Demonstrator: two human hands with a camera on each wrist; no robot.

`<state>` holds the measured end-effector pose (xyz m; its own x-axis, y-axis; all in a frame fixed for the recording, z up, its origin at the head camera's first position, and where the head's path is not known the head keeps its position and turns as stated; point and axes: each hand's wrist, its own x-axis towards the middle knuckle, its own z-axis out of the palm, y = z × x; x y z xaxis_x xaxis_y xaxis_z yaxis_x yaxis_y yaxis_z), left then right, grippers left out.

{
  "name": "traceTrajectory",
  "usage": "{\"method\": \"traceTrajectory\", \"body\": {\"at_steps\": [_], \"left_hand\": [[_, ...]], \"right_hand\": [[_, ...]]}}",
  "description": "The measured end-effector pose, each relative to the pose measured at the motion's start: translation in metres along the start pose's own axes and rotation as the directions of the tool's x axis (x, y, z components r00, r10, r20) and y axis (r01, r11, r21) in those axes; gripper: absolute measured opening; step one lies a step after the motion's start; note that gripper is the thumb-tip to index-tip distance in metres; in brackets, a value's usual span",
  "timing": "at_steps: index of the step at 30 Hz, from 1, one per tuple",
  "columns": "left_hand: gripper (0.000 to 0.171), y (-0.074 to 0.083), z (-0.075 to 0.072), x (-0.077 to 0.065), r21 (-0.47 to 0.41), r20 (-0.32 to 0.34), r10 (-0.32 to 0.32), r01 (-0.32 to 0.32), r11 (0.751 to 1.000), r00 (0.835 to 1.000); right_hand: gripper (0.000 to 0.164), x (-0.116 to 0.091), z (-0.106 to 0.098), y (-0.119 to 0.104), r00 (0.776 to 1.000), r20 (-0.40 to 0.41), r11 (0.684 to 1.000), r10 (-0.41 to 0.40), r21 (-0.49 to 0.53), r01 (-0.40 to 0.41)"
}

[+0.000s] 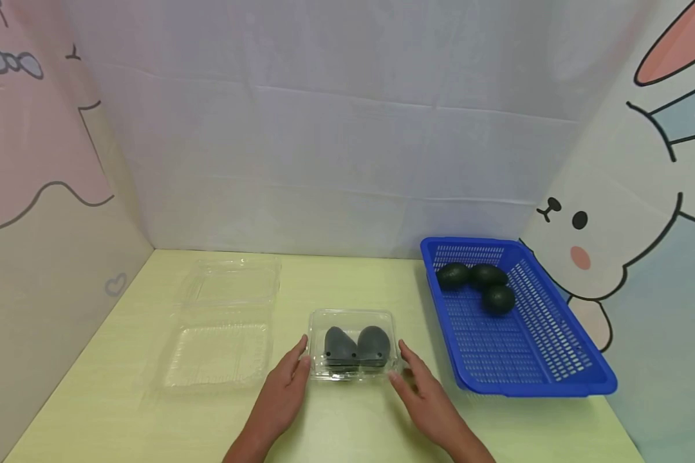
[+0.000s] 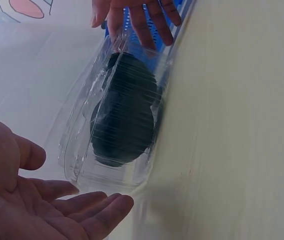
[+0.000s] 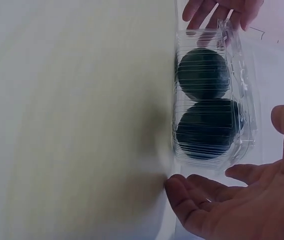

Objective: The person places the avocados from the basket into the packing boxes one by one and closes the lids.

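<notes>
A clear plastic clamshell box (image 1: pixel 352 316) with its lid down stands on the table, holding two dark green avocados (image 3: pixel 203 75). At its left side is my left hand (image 1: pixel 284 392), fingers loosely extended and the fingertips very near the box wall. My right hand (image 1: pixel 431 405) is on the opposite side, its fingers spread and slightly bent, a small gap from the box. In the left wrist view the left hand (image 2: pixel 41 200) has its palm facing the box. The right wrist view has the right hand (image 3: pixel 252 195) likewise cupped beside it, gripping nothing.
To the right stands a blue plastic basket (image 1: pixel 529 388) with several holes in its walls and three avocados (image 1: pixel 498 299) toward its back. An open clear clamshell box (image 1: pixel 217 354) lies on the left of the table. White cloth walls close off the back.
</notes>
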<state>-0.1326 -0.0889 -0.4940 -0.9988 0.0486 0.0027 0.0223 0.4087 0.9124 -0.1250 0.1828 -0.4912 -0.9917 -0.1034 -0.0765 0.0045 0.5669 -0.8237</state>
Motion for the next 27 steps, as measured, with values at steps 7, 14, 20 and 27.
{"method": "traceTrajectory", "body": {"at_steps": [7,14,20,27], "left_hand": [[0.051,0.0,0.004,0.002,-0.081,-0.009,-0.035,0.034,0.996,0.999],[0.05,0.001,0.005,0.003,-0.061,-0.021,-0.064,0.063,0.996,0.998],[0.049,-0.001,0.005,0.004,-0.081,-0.015,-0.065,0.063,0.995,0.998],[0.048,-0.004,0.005,0.006,-0.194,0.01,-0.079,0.079,0.978,0.997]], "right_hand": [[0.053,0.005,0.0,0.002,0.998,-0.059,0.984,0.027,0.179,-0.016],[0.045,0.009,-0.002,-0.001,0.995,-0.056,0.913,0.085,0.404,-0.056],[0.045,0.011,-0.004,-0.002,0.992,-0.025,0.876,0.122,0.474,-0.096],[0.043,0.013,-0.005,-0.001,0.987,-0.024,0.835,0.16,0.537,-0.122]]}}
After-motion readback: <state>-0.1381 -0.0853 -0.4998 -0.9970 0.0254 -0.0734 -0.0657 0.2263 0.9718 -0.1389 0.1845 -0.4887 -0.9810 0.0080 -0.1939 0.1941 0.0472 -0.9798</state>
